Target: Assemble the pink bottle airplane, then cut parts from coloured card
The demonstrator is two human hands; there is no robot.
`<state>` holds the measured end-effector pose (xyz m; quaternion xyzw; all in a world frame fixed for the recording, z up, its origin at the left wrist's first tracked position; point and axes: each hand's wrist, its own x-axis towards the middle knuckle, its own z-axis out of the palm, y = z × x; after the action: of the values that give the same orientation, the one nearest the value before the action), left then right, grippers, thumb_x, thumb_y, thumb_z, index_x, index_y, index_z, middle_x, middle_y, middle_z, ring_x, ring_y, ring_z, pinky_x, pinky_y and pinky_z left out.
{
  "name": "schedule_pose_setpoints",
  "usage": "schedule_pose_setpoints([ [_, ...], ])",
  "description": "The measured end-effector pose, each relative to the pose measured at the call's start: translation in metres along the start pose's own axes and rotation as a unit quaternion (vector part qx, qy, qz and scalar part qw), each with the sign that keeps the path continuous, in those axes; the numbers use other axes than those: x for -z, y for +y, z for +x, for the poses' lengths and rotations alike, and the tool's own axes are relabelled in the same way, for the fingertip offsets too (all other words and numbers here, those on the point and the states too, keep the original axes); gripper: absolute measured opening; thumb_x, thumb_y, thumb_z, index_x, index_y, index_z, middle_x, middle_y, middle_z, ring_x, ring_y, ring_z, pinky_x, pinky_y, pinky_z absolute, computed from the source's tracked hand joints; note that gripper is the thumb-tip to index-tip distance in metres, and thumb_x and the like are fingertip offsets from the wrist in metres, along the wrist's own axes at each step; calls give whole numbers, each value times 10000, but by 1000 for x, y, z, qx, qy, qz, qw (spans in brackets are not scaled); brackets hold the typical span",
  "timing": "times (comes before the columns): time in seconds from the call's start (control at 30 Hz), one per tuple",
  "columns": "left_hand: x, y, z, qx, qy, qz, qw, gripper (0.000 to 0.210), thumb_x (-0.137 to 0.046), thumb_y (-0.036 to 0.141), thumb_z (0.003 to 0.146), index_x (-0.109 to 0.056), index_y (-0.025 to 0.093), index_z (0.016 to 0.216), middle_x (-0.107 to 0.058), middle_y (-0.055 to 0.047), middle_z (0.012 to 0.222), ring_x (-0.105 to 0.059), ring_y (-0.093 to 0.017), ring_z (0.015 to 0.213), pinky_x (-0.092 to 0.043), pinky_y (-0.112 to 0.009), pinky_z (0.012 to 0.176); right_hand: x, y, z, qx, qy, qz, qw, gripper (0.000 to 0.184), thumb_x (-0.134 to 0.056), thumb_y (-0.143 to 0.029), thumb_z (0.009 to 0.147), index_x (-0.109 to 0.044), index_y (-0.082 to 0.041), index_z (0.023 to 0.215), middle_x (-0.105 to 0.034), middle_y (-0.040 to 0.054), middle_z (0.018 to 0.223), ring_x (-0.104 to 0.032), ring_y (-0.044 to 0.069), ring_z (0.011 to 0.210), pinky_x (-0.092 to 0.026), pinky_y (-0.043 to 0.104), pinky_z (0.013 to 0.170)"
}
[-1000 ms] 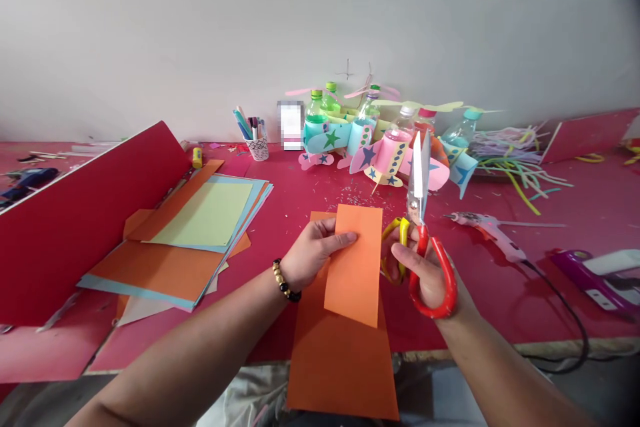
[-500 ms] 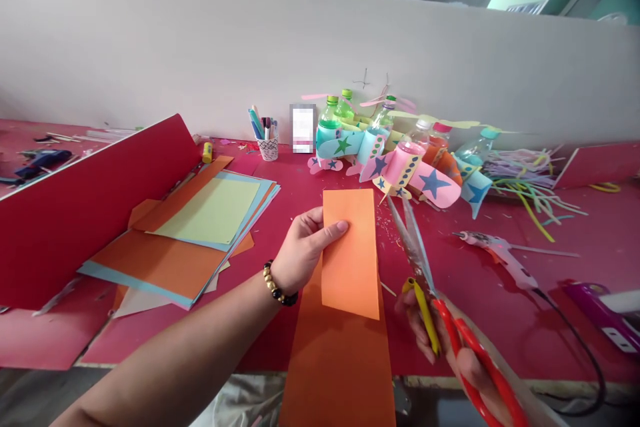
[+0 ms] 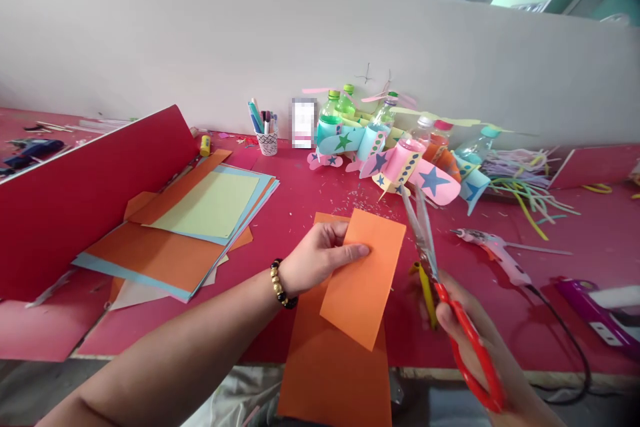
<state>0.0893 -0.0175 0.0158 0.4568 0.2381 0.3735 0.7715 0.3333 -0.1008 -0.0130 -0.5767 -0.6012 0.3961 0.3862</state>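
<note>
My left hand [image 3: 320,259], wearing a beaded bracelet, pinches a folded-looking rectangle of orange paper [image 3: 371,287] between thumb and fingers. The piece is tilted and hangs above a longer orange paper strip [image 3: 335,370], which reaches past the table's front edge. In my right hand [image 3: 473,323] are red-handled scissors [image 3: 470,340], blades parted and pointing away from me, just right of the orange piece. Close behind that hand is a yellow tube-like object [image 3: 428,297], partly hidden; it appears to lie on the table.
Decorated bottle planes [image 3: 407,153] stand at the back by the white partition. A glue gun [image 3: 493,250] and a purple-white device [image 3: 597,310] are on the right. Stacked coloured paper [image 3: 200,207] lies left, beside a red board [image 3: 95,193]. A pen cup [image 3: 267,142] stands behind.
The orange piece has tilted and moved right and down with my left hand. My right hand has come away from the yellow object and now grips the scissors, which have shifted right.
</note>
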Motion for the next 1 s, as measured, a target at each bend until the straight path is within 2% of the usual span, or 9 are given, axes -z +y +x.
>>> schedule_pose_setpoints([
  [0.13, 4, -1, 2, 41, -17, 28, 999, 237, -731, 300, 776, -698, 120, 925, -736, -92, 876, -699, -157, 710, -562, -235, 635, 30, 3, 18, -23, 63, -176, 982, 416, -680, -508, 731, -586, -233, 1029, -673, 43, 869, -645, 235, 770, -518, 328, 676],
  [0.27, 8, -1, 4, 63, -28, 42, 997, 275, -742, 300, 760, -701, 125, 968, -736, -105, 932, -702, -166, 735, -570, -255, 662, 49, 34, 35, 15, 122, -381, 916, 441, -667, -508, 705, -614, -206, 1022, -699, 106, 980, -661, 312, 879, -502, 402, 726],
  [0.4, 9, -3, 5, 75, -46, 83, 993, 298, -752, 343, 738, -710, 127, 938, -735, -110, 918, -694, -167, 715, -554, -250, 641, 56, 57, 41, 37, 81, -420, 903, 507, -656, -553, 728, -640, -182, 1072, -687, 154, 1084, -637, 360, 1004, -498, 474, 824],
  [0.5, 9, -4, 5, 92, -65, 122, 986, 323, -744, 386, 732, -712, 139, 938, -730, -110, 926, -690, -182, 722, -545, -267, 630, 56, 45, 36, 67, 86, -419, 901, 506, -615, -576, 783, -663, -179, 1092, -680, 162, 1094, -613, 371, 1045, -467, 515, 893],
  [0.6, 6, -7, 4, 105, -99, 175, 974, 318, -725, 398, 744, -705, 145, 936, -721, -93, 890, -670, -171, 701, -524, -254, 599, 43, 15, 26, 87, 113, -327, 934, 429, -594, -531, 835, -665, -203, 1104, -676, 143, 1092, -613, 327, 1014, -481, 464, 861],
  [0.67, 3, -9, 3, 112, -126, 218, 961, 296, -714, 405, 749, -696, 146, 891, -701, -65, 808, -627, -143, 633, -484, -229, 540, 27, -6, 20, 46, 0, -167, 985, 396, -574, -479, 871, -637, -222, 1165, -692, 111, 1047, -645, 266, 923, -518, 372, 754],
  [0.8, -2, -12, 2, 104, -165, 287, 938, 288, -702, 421, 750, -618, 151, 695, -541, 25, 572, -423, -69, 474, -304, -196, 420, -1, -31, 21, 5, -154, 13, 988, 193, -638, -385, 847, -674, -207, 914, -670, 15, 793, -600, 166, 700, -470, 265, 605],
  [0.9, 0, -12, 4, 86, -133, 295, 942, 329, -686, 460, 758, -595, 151, 693, -478, 42, 571, -365, -60, 495, -264, -205, 447, -6, -33, 29, -4, -149, 56, 987, 204, -641, -342, 849, -605, -191, 717, -579, -30, 644, -521, 120, 592, -401, 239, 537],
  [1.0, 7, -9, 8, 59, -71, 265, 960, 333, -693, 470, 756, -618, 146, 788, -508, 28, 653, -400, -66, 564, -298, -203, 507, 2, -27, 37, -11, -71, 117, 991, 142, -672, -327, 826, -640, -197, 778, -624, -13, 687, -573, 151, 648, -444, 263, 593],
])
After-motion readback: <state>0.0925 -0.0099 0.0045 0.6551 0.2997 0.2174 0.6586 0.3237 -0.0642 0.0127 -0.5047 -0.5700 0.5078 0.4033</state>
